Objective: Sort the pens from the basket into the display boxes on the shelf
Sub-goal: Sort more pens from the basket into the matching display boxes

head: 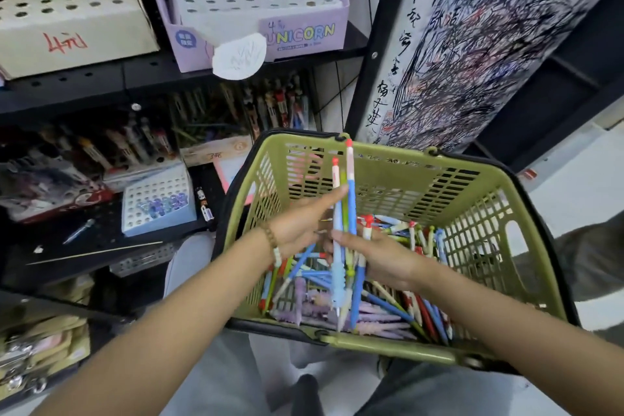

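Olive plastic basket point(472, 179) sits at centre right, its bottom thick with loose pens point(388, 314). Above it a small bundle point(351, 206) of blue, green and white pens stands nearly upright (red caps on top). The right hand point(385, 260) grips the bundle's lower half. The left hand point(300, 226) lies against it with fingers straight, steadying it. Step, as I read it: gathering like pens before shelving. The next move calls for lifting the bundle clear toward the upper left of the frame and picking the matching display box. The lilac unicorn box point(304, 37) has free holes; whether it matches, I cannot tell.
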`<move>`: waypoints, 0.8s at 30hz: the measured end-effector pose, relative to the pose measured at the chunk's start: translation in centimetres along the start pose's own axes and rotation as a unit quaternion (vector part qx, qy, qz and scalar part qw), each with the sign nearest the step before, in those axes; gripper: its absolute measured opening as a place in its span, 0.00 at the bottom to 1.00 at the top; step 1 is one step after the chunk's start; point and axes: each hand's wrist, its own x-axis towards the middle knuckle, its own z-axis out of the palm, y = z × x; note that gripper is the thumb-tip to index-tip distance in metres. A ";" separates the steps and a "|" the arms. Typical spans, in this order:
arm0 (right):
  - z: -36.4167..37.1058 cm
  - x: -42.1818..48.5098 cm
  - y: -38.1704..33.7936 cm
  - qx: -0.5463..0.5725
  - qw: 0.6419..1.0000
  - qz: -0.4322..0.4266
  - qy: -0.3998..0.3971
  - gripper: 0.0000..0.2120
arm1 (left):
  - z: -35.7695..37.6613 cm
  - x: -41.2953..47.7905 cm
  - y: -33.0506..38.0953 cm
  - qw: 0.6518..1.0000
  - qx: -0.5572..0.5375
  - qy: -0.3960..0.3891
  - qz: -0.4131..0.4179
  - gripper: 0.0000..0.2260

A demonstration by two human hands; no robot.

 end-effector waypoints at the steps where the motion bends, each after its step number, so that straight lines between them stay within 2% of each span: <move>1: 0.2 -0.1 0.4 0.015 1.000 0.012 -0.012 0.24 | 0.4 0.7 0.1 1.000 -0.024 -0.013 -0.008 0.21; 5: 0.6 -0.5 2.1 0.064 0.996 0.053 -0.038 0.14 | 1.1 2.9 -1.3 0.998 -0.052 0.025 -0.035 0.09; 7: 0.6 -0.7 2.3 0.095 0.993 0.066 -0.038 0.12 | 1.1 3.3 -2.5 0.996 -0.071 0.035 -0.043 0.06; 11: 0.7 -0.8 2.6 0.099 0.991 0.074 -0.044 0.12 | 0.7 3.1 -4.0 0.988 -0.133 0.058 -0.049 0.06; 13: 0.5 -0.8 2.8 0.107 0.991 0.073 -0.046 0.17 | 0.7 3.0 -4.6 0.982 -0.170 0.062 -0.045 0.07; 15: 0.2 -0.9 2.8 0.107 0.991 0.068 -0.048 0.20 | 0.9 3.1 -4.9 0.983 -0.159 0.090 -0.021 0.10; 18: -0.6 -1.3 2.4 0.069 0.996 0.050 -0.032 0.17 | 0.8 3.5 -4.4 0.976 -0.138 0.164 0.028 0.16; 21: -2.0 -1.5 1.1 0.077 0.997 0.002 0.024 0.15 | 0.0 3.5 -2.3 0.959 -0.217 0.176 0.048 0.16; 22: -2.4 -1.7 0.4 0.073 0.996 -0.011 0.041 0.15 | -0.4 3.2 -1.5 0.960 -0.217 0.166 0.052 0.15; 24: -3.0 -2.1 -1.4 0.041 0.996 -0.034 0.072 0.15 | -1.0 2.6 -0.3 0.978 -0.127 0.145 0.076 0.14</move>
